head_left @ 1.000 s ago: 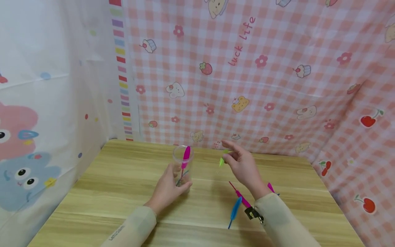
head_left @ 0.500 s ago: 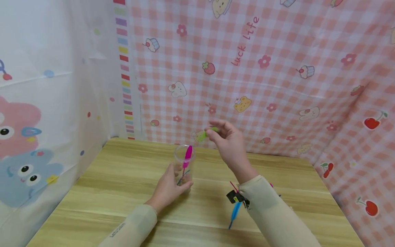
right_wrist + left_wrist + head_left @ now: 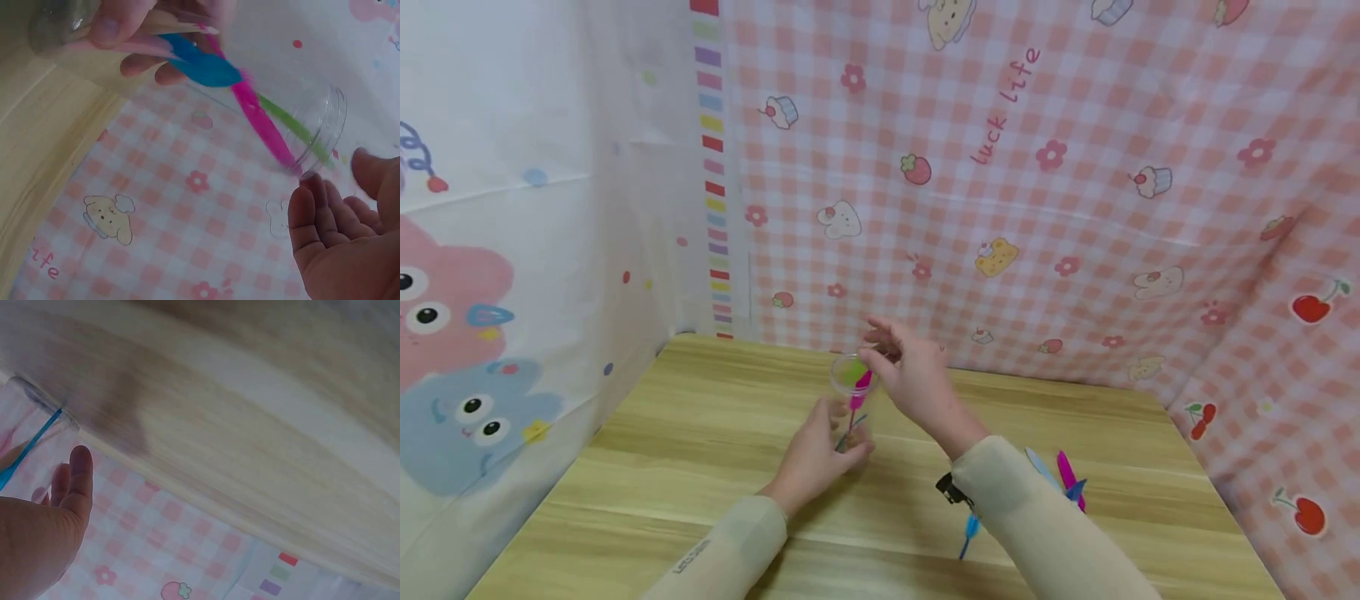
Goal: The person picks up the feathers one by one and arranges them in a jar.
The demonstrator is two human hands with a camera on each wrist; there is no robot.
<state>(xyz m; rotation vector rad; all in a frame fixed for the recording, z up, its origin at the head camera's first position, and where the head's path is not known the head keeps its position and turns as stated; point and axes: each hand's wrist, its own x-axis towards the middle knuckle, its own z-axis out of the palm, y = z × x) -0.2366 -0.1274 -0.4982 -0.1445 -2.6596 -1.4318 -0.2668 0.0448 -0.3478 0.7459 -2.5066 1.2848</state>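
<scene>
My left hand (image 3: 811,454) grips the lower part of a clear plastic cup (image 3: 337,115) standing on the table, with the thumb on its near side. In the right wrist view a magenta feather (image 3: 265,128), a blue feather (image 3: 206,67) and a green feather (image 3: 294,128) are inside the cup. The green one reaches up to the rim. Beside that rim is my right hand (image 3: 913,379), thumb apart from the fingers and nothing pinched between them. The left wrist view shows the left hand (image 3: 53,534) at the frame's edge, near a blue quill.
Right of the cup, a blue feather (image 3: 972,527) lies partly under my right forearm. A pale blue feather (image 3: 1043,468) and another magenta feather (image 3: 1067,473) lie farther right on the wooden table (image 3: 662,467). A checked cloth (image 3: 1075,208) hangs behind.
My right hand has carried the green feather left, up, then down to the cup and let it go inside. The left hand has kept its hold on the cup.
</scene>
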